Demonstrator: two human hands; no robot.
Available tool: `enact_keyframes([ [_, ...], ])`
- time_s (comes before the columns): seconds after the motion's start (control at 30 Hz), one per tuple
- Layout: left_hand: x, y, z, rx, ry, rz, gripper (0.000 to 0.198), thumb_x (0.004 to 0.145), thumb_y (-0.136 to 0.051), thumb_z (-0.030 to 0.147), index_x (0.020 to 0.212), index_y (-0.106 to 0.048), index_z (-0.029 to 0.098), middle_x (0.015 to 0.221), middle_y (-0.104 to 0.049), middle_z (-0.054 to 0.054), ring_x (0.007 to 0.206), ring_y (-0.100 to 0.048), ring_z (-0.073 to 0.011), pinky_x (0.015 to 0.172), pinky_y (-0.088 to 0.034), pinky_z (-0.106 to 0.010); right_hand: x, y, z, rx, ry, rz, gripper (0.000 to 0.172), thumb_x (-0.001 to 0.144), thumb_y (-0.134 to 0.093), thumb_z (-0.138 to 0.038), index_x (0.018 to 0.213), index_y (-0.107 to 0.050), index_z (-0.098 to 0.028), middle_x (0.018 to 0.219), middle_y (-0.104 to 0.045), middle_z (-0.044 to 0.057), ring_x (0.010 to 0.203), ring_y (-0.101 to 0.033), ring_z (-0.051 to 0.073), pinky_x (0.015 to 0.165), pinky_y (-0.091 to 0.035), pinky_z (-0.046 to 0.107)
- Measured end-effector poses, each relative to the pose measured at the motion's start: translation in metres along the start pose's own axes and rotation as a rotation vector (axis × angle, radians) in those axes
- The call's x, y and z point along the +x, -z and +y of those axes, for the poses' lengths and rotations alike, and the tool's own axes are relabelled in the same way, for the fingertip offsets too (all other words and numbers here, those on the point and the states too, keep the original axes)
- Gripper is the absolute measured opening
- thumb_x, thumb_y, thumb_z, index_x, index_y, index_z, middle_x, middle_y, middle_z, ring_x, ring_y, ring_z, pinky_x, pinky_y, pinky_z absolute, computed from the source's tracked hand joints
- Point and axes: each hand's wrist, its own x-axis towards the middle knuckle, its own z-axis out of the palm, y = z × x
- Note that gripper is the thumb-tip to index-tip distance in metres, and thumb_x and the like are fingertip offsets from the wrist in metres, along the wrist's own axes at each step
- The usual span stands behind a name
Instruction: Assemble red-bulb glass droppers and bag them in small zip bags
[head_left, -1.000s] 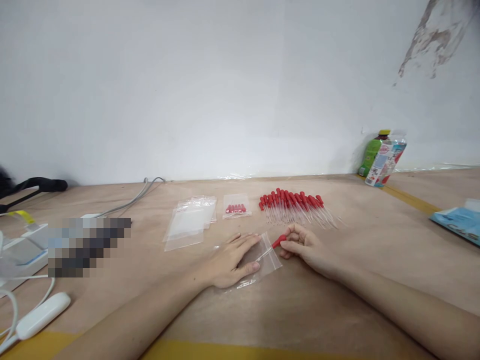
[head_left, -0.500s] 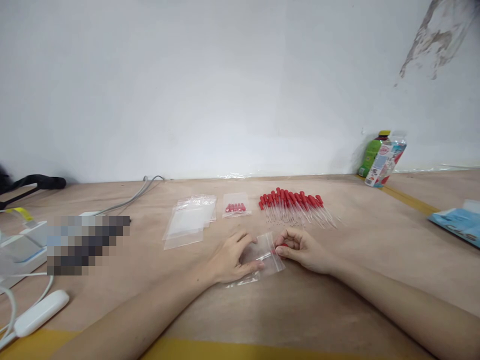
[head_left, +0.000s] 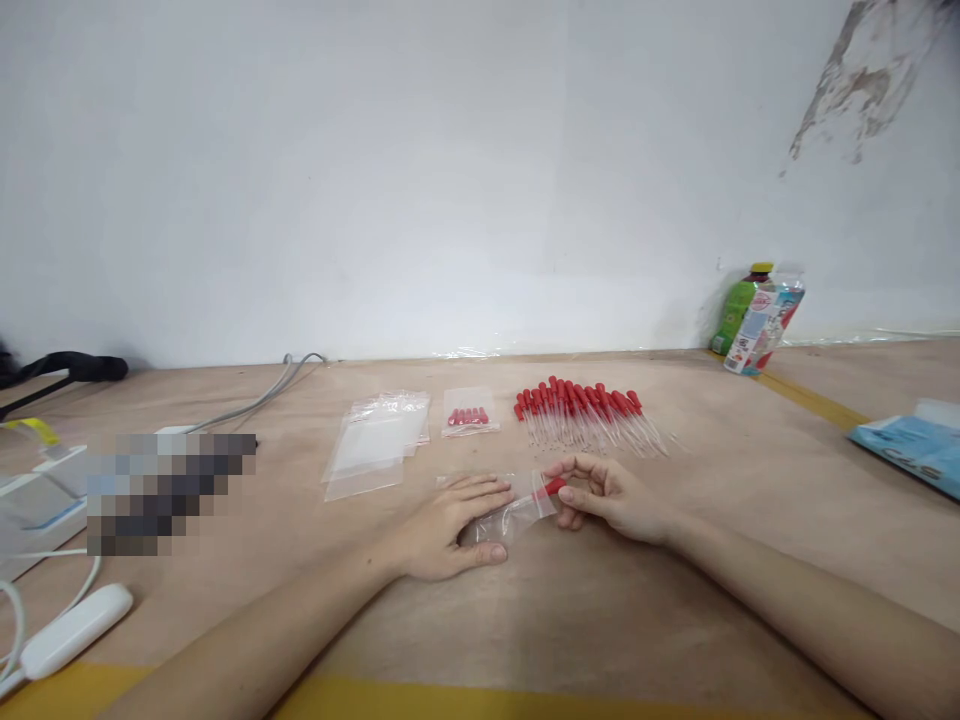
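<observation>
A clear zip bag (head_left: 517, 518) lies on the table between my hands. Flat across its left part rests my left hand (head_left: 457, 530), fingers stretched out and thumb apart. My right hand (head_left: 596, 497) pinches the red bulb of a dropper (head_left: 553, 488) at the bag's mouth; the dropper's tube points left into the bag. Just beyond is a pile of droppers (head_left: 581, 405) with red bulbs and thin clear tubes. Left of that pile, another zip bag (head_left: 471, 396) holds several small red pieces. Further left are stacked flat zip bags (head_left: 375, 445).
Two drink bottles (head_left: 757, 325) lean by the wall at the back right. A blue packet (head_left: 911, 450) lies at the right edge. Power strip and plugs (head_left: 56, 490), a grey cable (head_left: 277, 385) and a white device (head_left: 75, 630) occupy the left side.
My left hand has flattened onto the bag, its thumb moving away from the bag's mouth. The dropper's red bulb now shows more between my right fingers, aligned with the bag.
</observation>
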Motion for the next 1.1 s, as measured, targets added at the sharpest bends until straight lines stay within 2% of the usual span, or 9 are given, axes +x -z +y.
enact_keyframes([
  [0.2, 0.000, 0.001, 0.001, -0.002, -0.009, 0.007, 0.059, 0.080, -0.046, 0.047, 0.132, -0.030, 0.023, 0.136, -0.033, -0.006, 0.126, -0.026, -0.0233, 0.104, -0.021, -0.042, 0.002, -0.006, -0.001, 0.031, 0.046, -0.065, 0.028, 0.076, -0.055, -0.041, 0.086, -0.046, -0.017, 0.080, -0.061, 0.002, 0.076, -0.060, 0.012, 0.074, -0.045, 0.030],
  [0.4, -0.004, 0.010, -0.010, -0.085, -0.058, 0.014, 0.056, 0.079, -0.051, 0.043, 0.130, -0.034, 0.024, 0.133, -0.038, -0.006, 0.122, -0.035, -0.0215, 0.100, -0.029, -0.038, 0.001, 0.019, -0.004, -0.033, -0.045, -0.132, 0.029, 0.067, -0.066, -0.034, 0.084, -0.052, -0.015, 0.085, -0.062, 0.004, 0.071, -0.057, 0.010, 0.070, -0.044, 0.026],
  [0.53, -0.005, 0.010, -0.014, -0.084, -0.092, -0.003, 0.056, 0.077, -0.054, 0.043, 0.127, -0.038, 0.025, 0.132, -0.039, -0.006, 0.121, -0.036, -0.0228, 0.101, -0.027, -0.040, 0.001, 0.027, -0.006, -0.104, -0.123, -0.121, 0.031, 0.062, -0.070, -0.035, 0.080, -0.058, -0.013, 0.079, -0.064, 0.004, 0.067, -0.057, 0.011, 0.066, -0.044, 0.026],
  [0.63, -0.004, 0.008, -0.014, -0.073, -0.106, -0.007, 0.053, 0.078, -0.053, 0.042, 0.127, -0.039, 0.024, 0.132, -0.039, -0.007, 0.122, -0.034, -0.0234, 0.103, -0.023, -0.042, 0.001, 0.019, -0.006, -0.119, -0.145, -0.058, 0.035, 0.063, -0.067, -0.040, 0.082, -0.059, -0.013, 0.067, -0.062, 0.001, 0.058, -0.055, 0.009, 0.059, -0.044, 0.024],
  [0.73, -0.004, 0.008, -0.013, -0.057, -0.091, -0.020, 0.053, 0.080, -0.051, 0.042, 0.128, -0.038, 0.024, 0.133, -0.038, -0.006, 0.123, -0.033, -0.0226, 0.104, -0.022, -0.041, 0.001, 0.012, -0.004, -0.105, -0.119, 0.024, 0.033, 0.061, -0.069, -0.040, 0.076, -0.055, -0.014, 0.058, -0.057, -0.002, 0.053, -0.052, 0.008, 0.053, -0.041, 0.022],
  [0.83, -0.004, 0.009, -0.012, -0.046, -0.084, -0.028, 0.053, 0.080, -0.050, 0.042, 0.128, -0.037, 0.025, 0.133, -0.037, -0.006, 0.124, -0.032, -0.0220, 0.103, -0.022, -0.041, 0.000, 0.013, -0.004, -0.123, -0.109, -0.013, 0.032, 0.059, -0.071, -0.039, 0.072, -0.056, -0.014, 0.061, -0.057, -0.002, 0.054, -0.050, 0.008, 0.055, -0.040, 0.021],
  [0.93, -0.004, 0.009, -0.012, -0.041, -0.081, -0.025, 0.053, 0.080, -0.050, 0.043, 0.128, -0.037, 0.025, 0.134, -0.036, -0.006, 0.123, -0.032, -0.0220, 0.103, -0.023, -0.041, -0.002, 0.016, -0.008, -0.245, -0.095, -0.059, 0.034, 0.065, -0.063, -0.048, 0.064, -0.058, -0.014, 0.058, -0.054, -0.002, 0.055, -0.048, 0.008, 0.057, -0.039, 0.022],
  [1.03, -0.004, 0.007, -0.012, -0.036, -0.075, -0.017, 0.052, 0.080, -0.050, 0.043, 0.127, -0.038, 0.025, 0.134, -0.036, -0.006, 0.124, -0.032, -0.0217, 0.103, -0.023, -0.041, -0.004, 0.014, -0.012, -0.320, -0.072, 0.000, 0.046, 0.074, -0.046, -0.057, 0.060, -0.059, -0.014, 0.056, -0.052, -0.001, 0.054, -0.047, 0.009, 0.057, -0.038, 0.022],
  [1.1, -0.005, 0.006, -0.012, -0.039, -0.071, -0.011, 0.052, 0.080, -0.049, 0.043, 0.127, -0.038, 0.025, 0.134, -0.036, -0.006, 0.124, -0.032, -0.0217, 0.104, -0.023, -0.041, -0.005, 0.009, -0.015, -0.320, -0.078, 0.045, 0.046, 0.075, -0.045, -0.057, 0.065, -0.060, -0.015, 0.061, -0.057, 0.000, 0.055, -0.048, 0.010, 0.055, -0.037, 0.022],
])
